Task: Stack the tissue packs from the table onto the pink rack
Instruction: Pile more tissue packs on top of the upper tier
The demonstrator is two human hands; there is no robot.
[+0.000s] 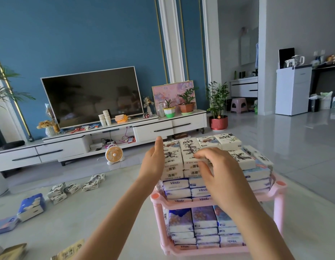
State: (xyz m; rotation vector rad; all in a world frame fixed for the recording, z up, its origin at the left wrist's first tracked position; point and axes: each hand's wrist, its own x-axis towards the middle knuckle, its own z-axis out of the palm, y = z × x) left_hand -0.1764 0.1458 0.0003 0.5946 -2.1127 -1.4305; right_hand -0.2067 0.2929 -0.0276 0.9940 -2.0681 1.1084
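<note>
The pink rack (277, 192) stands in front of me, both tiers packed with tissue packs. White packs with ink drawings (173, 162) form the top layers, above blue and white Vinda packs (177, 190). My left hand (154, 162) is flat and open, pressed against the left side of the top stack. My right hand (217, 169) rests fingers-down on top of the white packs, holding none of them. More packs lie on the table at the left: small white ones (91, 182) and a blue pack (30, 206).
A television (91, 96) sits on a long white cabinet (153, 128) against the blue wall. A small orange fan (113, 154) and a red-potted plant (218, 109) stand on the floor. Brown packets (11, 252) lie at the table's near left corner.
</note>
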